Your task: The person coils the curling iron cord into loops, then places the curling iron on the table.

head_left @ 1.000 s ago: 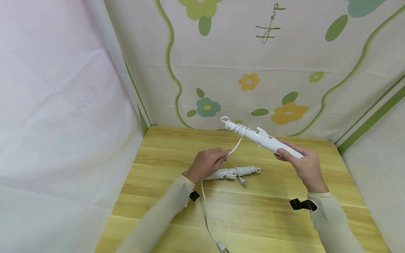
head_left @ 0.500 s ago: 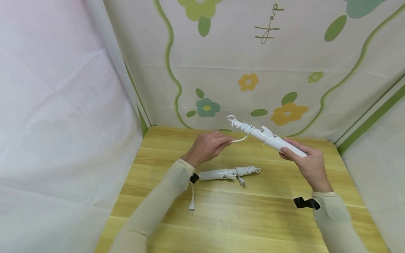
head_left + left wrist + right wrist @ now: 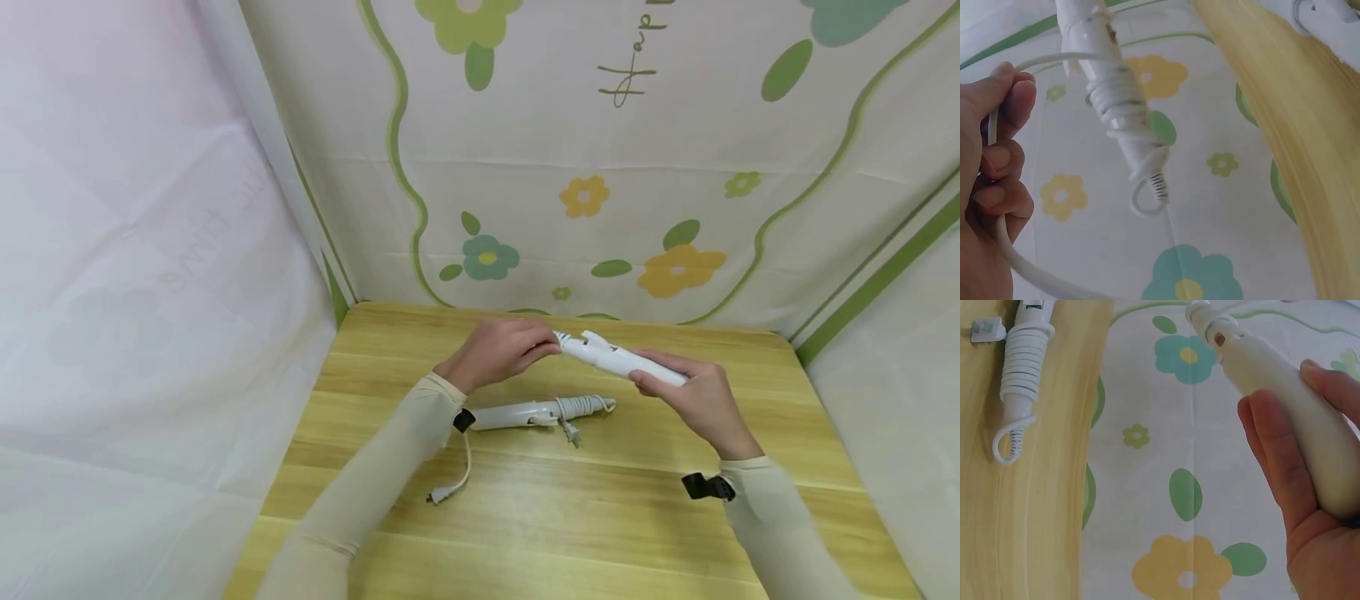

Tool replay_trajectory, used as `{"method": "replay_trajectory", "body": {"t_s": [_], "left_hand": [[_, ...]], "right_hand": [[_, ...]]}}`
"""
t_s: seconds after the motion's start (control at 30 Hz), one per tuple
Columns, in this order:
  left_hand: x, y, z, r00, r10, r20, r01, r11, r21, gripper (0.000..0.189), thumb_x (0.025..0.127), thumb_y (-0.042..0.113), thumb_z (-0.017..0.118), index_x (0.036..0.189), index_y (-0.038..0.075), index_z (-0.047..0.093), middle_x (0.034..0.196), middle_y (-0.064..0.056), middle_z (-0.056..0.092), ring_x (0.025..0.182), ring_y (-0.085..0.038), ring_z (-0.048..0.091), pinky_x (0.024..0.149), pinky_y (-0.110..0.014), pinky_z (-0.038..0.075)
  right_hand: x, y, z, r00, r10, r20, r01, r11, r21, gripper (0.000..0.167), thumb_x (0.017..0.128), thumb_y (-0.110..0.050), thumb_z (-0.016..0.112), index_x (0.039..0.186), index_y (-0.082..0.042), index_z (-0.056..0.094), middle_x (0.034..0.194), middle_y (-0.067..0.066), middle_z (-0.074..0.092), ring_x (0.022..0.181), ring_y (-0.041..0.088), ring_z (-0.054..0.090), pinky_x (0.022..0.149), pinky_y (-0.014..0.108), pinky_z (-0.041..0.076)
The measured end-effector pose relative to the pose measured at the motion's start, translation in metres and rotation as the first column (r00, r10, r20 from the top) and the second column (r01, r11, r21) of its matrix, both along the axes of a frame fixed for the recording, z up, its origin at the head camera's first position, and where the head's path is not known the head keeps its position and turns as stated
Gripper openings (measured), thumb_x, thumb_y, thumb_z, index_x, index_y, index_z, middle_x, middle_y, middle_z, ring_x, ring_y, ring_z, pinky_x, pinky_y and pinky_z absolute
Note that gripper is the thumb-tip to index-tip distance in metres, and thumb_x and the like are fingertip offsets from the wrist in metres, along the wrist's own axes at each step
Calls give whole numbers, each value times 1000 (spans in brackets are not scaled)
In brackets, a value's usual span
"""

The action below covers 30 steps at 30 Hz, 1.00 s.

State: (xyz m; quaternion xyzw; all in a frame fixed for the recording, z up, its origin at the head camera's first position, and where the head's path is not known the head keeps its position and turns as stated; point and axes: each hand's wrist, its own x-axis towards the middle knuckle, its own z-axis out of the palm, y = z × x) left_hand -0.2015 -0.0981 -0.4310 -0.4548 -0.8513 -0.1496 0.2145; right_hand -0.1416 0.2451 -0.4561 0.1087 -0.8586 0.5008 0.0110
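Observation:
My right hand point(image 3: 693, 400) grips the smooth thick end of a white curling iron point(image 3: 611, 358), held tilted above the table. Its cord is coiled around the thin end, as the left wrist view shows. My left hand point(image 3: 498, 350) pinches the loose part of that white cord point(image 3: 1054, 287) between thumb and fingers, beside the coils. The cord's plug point(image 3: 442, 493) dangles below my left wrist. On the table under the hands lies a second white curling iron point(image 3: 517, 414), its cord wound in neat coils point(image 3: 1024, 365) and its plug point(image 3: 572, 435) sticking out.
The wooden table point(image 3: 600, 525) spreads beneath both arms. Behind it hangs a flower-printed cloth point(image 3: 525, 217), with a pale cloth point(image 3: 150, 333) on the left side. Each wrist wears a black strap point(image 3: 708, 487).
My left hand has drawn the cord around and now stands at the coiled end. My right hand has brought the iron down and to the left. The dangling plug has swung left and higher.

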Motion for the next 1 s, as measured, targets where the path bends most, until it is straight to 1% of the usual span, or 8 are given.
{"method": "replay_trajectory", "body": {"t_s": [0.23,0.4,0.53,0.63,0.73,0.83,0.9,1.0], "left_hand": [[-13,-5,6,997,-20,76,18,1000,25,16,108,31,71,113,21,82,104,9,81,84,-3,74,71,-24,57],[-21,-6,9,991,-88,100,87,996,15,16,108,32,70,111,22,81,105,10,81,82,-2,72,69,-22,54],[-26,-8,9,974,-137,179,130,990,52,14,107,31,72,107,22,83,103,10,80,76,-1,66,67,-20,49],[-28,-7,8,940,-176,292,150,982,110,11,106,27,74,106,20,83,102,8,79,72,-2,58,67,-21,46],[-27,-4,5,887,-224,403,164,970,178,12,106,23,73,106,17,84,97,6,76,70,-3,51,68,-22,44],[-26,0,-1,841,-264,473,162,956,245,13,108,21,72,105,16,84,93,5,73,69,-5,49,69,-24,45],[-24,1,-6,801,-308,513,166,938,305,15,109,18,69,106,14,83,93,3,72,71,-9,52,69,-27,47],[-21,2,-18,768,-361,529,174,912,370,13,107,8,69,111,8,82,101,-5,76,82,-14,63,75,-28,53]], "right_hand": [[2,2,2,995,78,56,-81,995,56,43,100,-31,84,139,-15,77,125,17,80,91,11,81,77,24,59],[4,9,6,979,174,107,-172,985,-27,43,100,-21,83,140,-8,75,123,5,82,92,20,83,81,26,63],[7,15,9,965,242,104,-230,966,-116,42,99,-8,81,139,3,72,121,-10,81,92,22,83,82,29,66],[9,18,12,955,288,75,-270,944,-190,41,99,2,77,138,11,69,121,-10,81,90,22,83,82,33,67],[10,19,14,944,327,33,-305,909,-283,39,98,11,73,136,17,66,123,-4,82,90,23,84,80,38,67],[10,19,15,940,341,-7,-321,877,-358,37,96,18,69,133,20,66,124,1,82,89,23,84,78,39,67],[10,19,16,944,329,-24,-313,870,-382,37,96,20,68,132,19,67,124,1,82,88,22,84,78,39,67],[9,19,17,959,282,-28,-271,882,-386,35,96,19,68,132,18,68,122,0,82,86,22,84,78,37,67]]}}
